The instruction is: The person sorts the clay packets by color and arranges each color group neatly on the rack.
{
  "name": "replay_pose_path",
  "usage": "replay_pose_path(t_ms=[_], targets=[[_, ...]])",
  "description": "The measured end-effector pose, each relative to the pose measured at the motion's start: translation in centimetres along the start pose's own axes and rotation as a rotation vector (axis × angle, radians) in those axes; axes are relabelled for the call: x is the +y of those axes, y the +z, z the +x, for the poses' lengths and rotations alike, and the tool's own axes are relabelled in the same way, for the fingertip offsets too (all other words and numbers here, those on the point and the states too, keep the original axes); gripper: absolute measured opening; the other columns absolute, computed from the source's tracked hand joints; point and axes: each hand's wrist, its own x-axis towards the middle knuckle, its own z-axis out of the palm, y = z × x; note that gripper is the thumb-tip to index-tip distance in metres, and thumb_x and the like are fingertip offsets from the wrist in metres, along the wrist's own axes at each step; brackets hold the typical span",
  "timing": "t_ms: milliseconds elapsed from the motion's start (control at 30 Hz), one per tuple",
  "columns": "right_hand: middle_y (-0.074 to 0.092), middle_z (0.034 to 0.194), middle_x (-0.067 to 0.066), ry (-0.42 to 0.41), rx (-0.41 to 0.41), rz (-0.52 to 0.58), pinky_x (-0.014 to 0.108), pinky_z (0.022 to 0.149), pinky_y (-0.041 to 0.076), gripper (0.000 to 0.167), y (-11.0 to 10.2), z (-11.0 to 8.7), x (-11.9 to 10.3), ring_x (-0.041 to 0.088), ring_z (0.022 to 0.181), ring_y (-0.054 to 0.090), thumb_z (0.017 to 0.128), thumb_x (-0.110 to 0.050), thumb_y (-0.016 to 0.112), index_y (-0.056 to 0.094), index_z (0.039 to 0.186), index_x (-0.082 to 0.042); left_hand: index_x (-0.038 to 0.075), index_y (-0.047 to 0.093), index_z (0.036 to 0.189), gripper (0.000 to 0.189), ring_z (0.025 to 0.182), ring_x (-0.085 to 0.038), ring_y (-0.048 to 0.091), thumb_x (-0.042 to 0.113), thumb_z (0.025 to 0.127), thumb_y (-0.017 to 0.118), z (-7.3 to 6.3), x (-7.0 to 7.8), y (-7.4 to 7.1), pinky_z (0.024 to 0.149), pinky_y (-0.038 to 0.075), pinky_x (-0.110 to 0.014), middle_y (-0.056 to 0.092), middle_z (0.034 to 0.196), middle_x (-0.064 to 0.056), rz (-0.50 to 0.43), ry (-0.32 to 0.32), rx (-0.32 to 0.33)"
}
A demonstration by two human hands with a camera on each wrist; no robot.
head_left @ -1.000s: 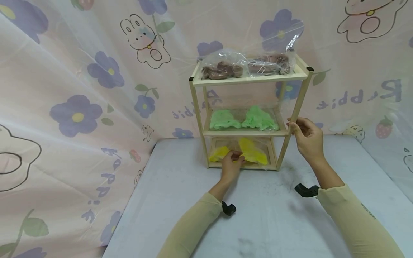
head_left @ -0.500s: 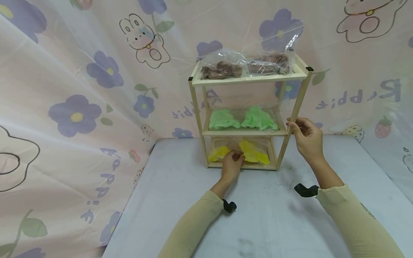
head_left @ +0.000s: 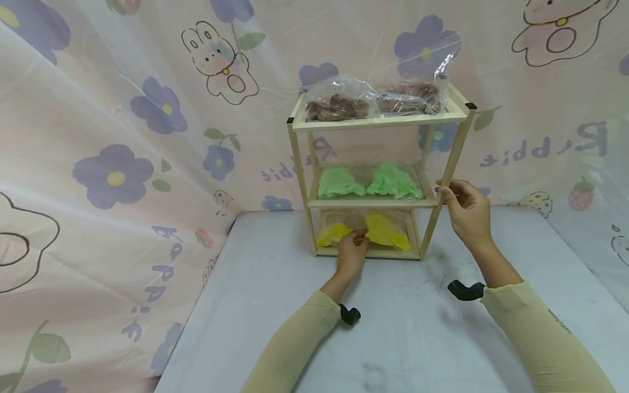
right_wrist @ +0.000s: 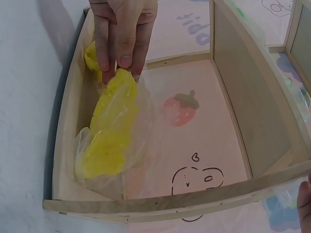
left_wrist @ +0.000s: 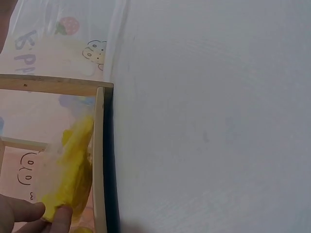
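Observation:
A three-tier wooden rack (head_left: 373, 203) stands on the table. On its bottom shelf, my left hand (head_left: 351, 252) pinches the near end of a clear plastic bag of yellow, dough-like lumps (head_left: 385, 234). The right wrist view shows the thumb and fingertips at the top of this yellow bag (right_wrist: 109, 126), which slants over the shelf. A second yellow bag (head_left: 334, 233) lies left of the hand, partly behind it. My right hand (head_left: 470, 210) grips the rack's right front post (head_left: 446, 183) at middle-shelf height, thumb in front.
Two bags of green lumps (head_left: 395, 181) lie on the middle shelf. Clear bags of brown lumps (head_left: 339, 107) fill the top tier. A patterned curtain (head_left: 118, 229) hangs behind and at the left. The white tabletop (head_left: 403, 338) spreads in front of the rack.
The right-hand yellow bag has sunk from a raised, tilted position to lie lower on the bottom shelf. My left hand has shifted slightly, still pinching it. My right hand stays on the post.

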Motion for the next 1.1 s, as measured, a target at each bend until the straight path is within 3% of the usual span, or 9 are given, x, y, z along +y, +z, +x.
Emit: replay_pose_path(t_ms=[300, 500, 633, 767, 933, 1033, 1100], targets=[[0.077, 0.104, -0.011, -0.002, -0.002, 0.002, 0.013, 0.08, 0.058, 0.022, -0.1, 0.1, 0.1, 0.003, 0.089, 0.071, 0.106, 0.002, 0.066, 0.07, 0.124, 0.013, -0.001, 0.068, 0.14, 0.036, 0.115, -0.027, 0.074, 0.005, 0.105, 0.067, -0.2, 0.0, 0.0, 0.087, 0.064, -0.028, 0.069, 0.14, -0.016, 0.024, -0.021, -0.028], [0.076, 0.104, -0.015, 0.003, 0.007, -0.026, 0.012, 0.079, 0.057, 0.022, -0.3, 0.0, 0.1, 0.002, 0.09, 0.071, 0.106, 0.001, 0.066, 0.071, 0.124, 0.012, 0.0, 0.066, 0.143, 0.038, 0.116, -0.028, 0.074, 0.006, 0.106, 0.066, -0.6, 0.4, -0.3, 0.086, 0.064, -0.029, 0.064, 0.148, -0.015, 0.065, -0.027, -0.068], [0.076, 0.105, -0.016, 0.009, 0.006, -0.032, 0.012, 0.081, 0.057, 0.023, -0.5, 0.1, -0.1, 0.002, 0.091, 0.071, 0.106, 0.001, 0.066, 0.071, 0.125, 0.012, -0.001, 0.065, 0.143, 0.037, 0.116, -0.029, 0.074, 0.006, 0.106, 0.066, -0.8, 0.9, -0.9, 0.086, 0.064, -0.028, 0.063, 0.148, -0.016, 0.092, 0.008, -0.093], [0.076, 0.106, -0.014, 0.031, -0.017, -0.069, 0.011, 0.083, 0.056, 0.024, -0.9, 0.1, -0.3, 0.001, 0.093, 0.071, 0.106, -0.002, 0.067, 0.071, 0.126, 0.011, -0.001, 0.066, 0.141, 0.036, 0.116, -0.029, 0.074, 0.009, 0.107, 0.066, -1.2, 1.3, -1.9, 0.087, 0.064, -0.031, 0.066, 0.144, -0.016, 0.121, 0.034, -0.107], [0.072, 0.114, -0.014, 0.06, -0.102, -0.158, 0.008, 0.088, 0.052, 0.029, -1.7, -0.6, -0.2, -0.002, 0.103, 0.067, 0.106, -0.006, 0.07, 0.068, 0.13, 0.009, 0.004, 0.069, 0.14, 0.033, 0.119, -0.027, 0.071, 0.014, 0.109, 0.065, -1.9, 1.6, -3.8, 0.094, 0.062, -0.035, 0.068, 0.141, -0.013, 0.185, 0.027, -0.116], [0.066, 0.12, -0.014, 0.061, -0.154, -0.186, 0.007, 0.093, 0.049, 0.035, -2.2, -1.2, 0.0, -0.004, 0.11, 0.062, 0.106, -0.005, 0.068, 0.063, 0.137, 0.009, 0.006, 0.07, 0.138, 0.032, 0.118, -0.027, 0.072, 0.018, 0.11, 0.063, -2.5, 1.5, -5.3, 0.095, 0.063, -0.039, 0.068, 0.139, -0.012, 0.263, 0.047, -0.121], [0.065, 0.124, -0.008, 0.066, -0.182, -0.214, 0.007, 0.096, 0.047, 0.038, -2.6, -1.6, -0.1, -0.004, 0.113, 0.06, 0.106, -0.005, 0.069, 0.061, 0.141, 0.007, 0.009, 0.071, 0.138, 0.033, 0.115, -0.025, 0.073, 0.024, 0.11, 0.063, -2.9, 1.4, -6.4, 0.091, 0.064, -0.04, 0.069, 0.137, -0.01, 0.32, 0.051, -0.123]])
